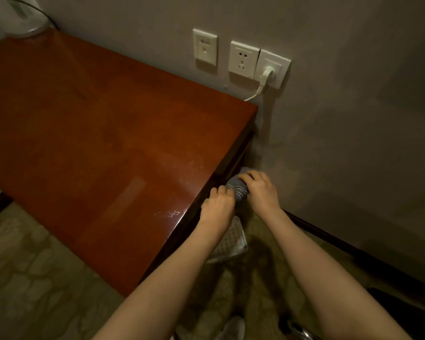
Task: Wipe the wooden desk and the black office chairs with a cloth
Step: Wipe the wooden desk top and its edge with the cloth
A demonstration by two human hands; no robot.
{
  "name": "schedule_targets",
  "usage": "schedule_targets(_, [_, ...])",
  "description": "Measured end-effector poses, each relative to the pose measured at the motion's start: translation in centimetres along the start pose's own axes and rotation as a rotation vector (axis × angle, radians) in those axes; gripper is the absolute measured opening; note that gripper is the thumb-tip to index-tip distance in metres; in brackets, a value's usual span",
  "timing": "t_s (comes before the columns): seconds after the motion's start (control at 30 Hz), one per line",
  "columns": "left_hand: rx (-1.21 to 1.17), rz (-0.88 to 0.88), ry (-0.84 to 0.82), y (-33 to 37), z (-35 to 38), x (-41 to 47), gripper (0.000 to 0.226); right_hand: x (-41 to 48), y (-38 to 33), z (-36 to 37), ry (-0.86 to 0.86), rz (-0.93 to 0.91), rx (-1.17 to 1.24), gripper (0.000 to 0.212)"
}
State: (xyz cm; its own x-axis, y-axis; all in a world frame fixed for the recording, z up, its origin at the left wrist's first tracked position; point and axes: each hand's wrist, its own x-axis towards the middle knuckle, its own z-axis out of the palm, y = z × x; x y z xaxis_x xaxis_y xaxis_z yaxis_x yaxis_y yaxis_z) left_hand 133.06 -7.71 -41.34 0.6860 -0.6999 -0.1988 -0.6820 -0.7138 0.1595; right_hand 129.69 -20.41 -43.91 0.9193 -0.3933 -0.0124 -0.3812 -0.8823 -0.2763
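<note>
The glossy reddish wooden desk [103, 133] fills the left and middle of the view. Past its right edge, both hands hold a grey striped cloth [237, 188] rolled into a tight bundle. My left hand [219, 204] grips its near end with curled fingers. My right hand [260, 190] wraps over its far end. A checked part of the cloth [232, 241] hangs down below my left wrist. White specks and smears [169, 213] lie on the desk top near that edge.
The wall on the right carries three white wall plates [243, 58], one with a plug and white cable [265, 77]. A white appliance base [26, 18] stands at the desk's far corner. Patterned carpet [35, 278] covers the floor. A dark chair part [402, 307] shows at the bottom right.
</note>
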Motion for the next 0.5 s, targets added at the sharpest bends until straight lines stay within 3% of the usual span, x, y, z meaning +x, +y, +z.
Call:
schedule_targets(0.13, [0.053, -0.088, 0.116, -1.8, 3.1, -1.6, 0.041, 1.2, -2.3, 3.7, 0.070, -0.192, 0.111, 0.037])
schedule_targets(0.3, [0.058, -0.207, -0.085, -3.3, 7.9, -1.9, 0.054, 0.7, -2.7, 9.7, 0.003, -0.317, 0.004, 0.039])
schedule_targets(0.4, [0.034, -0.239, -0.095, -3.4, 9.3, -1.4, 0.056, 1.3, -1.5, 11.3, 0.061, -0.414, -0.168, 0.025])
schedule_targets(0.5, [0.017, -0.205, -0.267, -2.6, 11.2, -1.2, 0.054, 0.4, -0.3, 11.3, -0.118, -0.460, -0.333, 0.028])
